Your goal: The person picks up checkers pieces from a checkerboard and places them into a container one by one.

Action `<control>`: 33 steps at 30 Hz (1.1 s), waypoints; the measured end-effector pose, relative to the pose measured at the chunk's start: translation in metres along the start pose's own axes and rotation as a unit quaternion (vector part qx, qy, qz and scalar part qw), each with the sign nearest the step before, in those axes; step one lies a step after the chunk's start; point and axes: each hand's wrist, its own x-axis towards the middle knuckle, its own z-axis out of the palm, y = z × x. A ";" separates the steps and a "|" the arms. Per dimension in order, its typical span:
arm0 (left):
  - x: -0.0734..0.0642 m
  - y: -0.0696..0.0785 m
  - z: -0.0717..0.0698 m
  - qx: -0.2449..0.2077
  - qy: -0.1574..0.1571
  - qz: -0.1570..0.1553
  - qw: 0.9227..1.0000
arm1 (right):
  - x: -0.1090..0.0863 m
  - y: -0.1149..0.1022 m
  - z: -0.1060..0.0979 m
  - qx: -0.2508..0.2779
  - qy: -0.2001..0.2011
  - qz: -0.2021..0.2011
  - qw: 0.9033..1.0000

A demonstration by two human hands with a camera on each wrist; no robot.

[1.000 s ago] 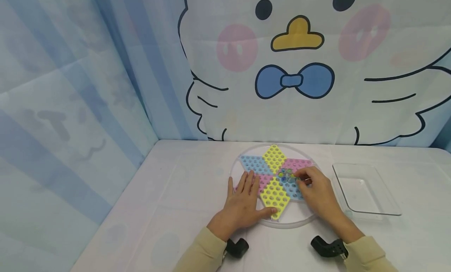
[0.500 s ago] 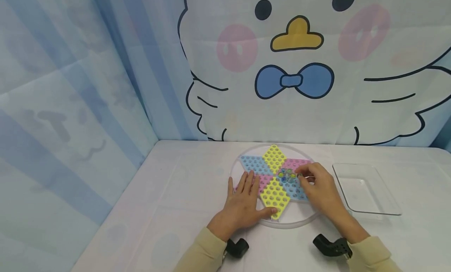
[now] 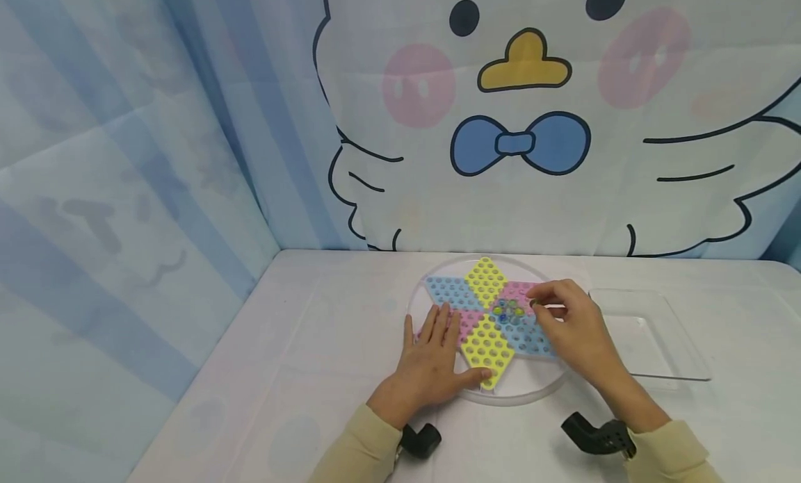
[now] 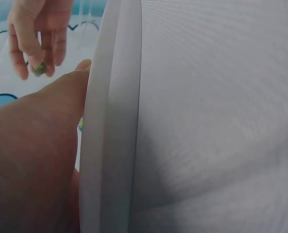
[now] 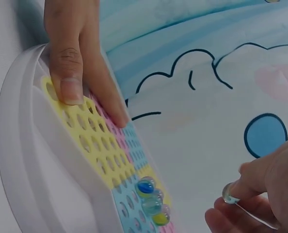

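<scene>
A round Chinese checkers board (image 3: 508, 401) with a yellow, pink and blue star lies on the table. My left hand (image 3: 428, 372) rests flat on its left side, fingers spread and thumb on the yellow point. Between thumb and fingertips, my right hand (image 3: 578, 330) pinches a glass marble (image 5: 228, 193) above the board's right side; the marble looks greenish in the left wrist view. Just left of that hand, a cluster of several marbles (image 3: 509, 310) sits near the star's centre. In the right wrist view, blue, teal and yellow marbles (image 5: 152, 201) show in this cluster.
A transparent plastic box (image 3: 676, 379) stands right of the board, partly behind my right forearm. The white-covered table (image 3: 313, 372) reaches back to a printed curtain (image 3: 519, 212). Another curtain hangs at the left. Each wrist carries a black camera mount (image 3: 421, 441).
My right hand has risen from beside the marble cluster and drawn off to the right, carrying the pinched marble. My left hand has stayed in place on the board.
</scene>
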 end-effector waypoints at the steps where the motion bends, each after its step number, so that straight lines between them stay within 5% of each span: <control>1: 0.000 0.000 0.001 -0.001 0.000 -0.001 1.000 | 0.000 -0.001 -0.001 -0.001 0.000 0.003 1.000; 18: 0.000 -0.002 0.003 0.003 0.015 0.008 1.000 | 0.004 0.000 -0.030 -0.004 0.013 0.064 0.998; 33: 0.001 -0.002 0.005 0.003 0.018 0.008 1.000 | 0.005 0.009 -0.052 0.014 0.047 0.074 0.996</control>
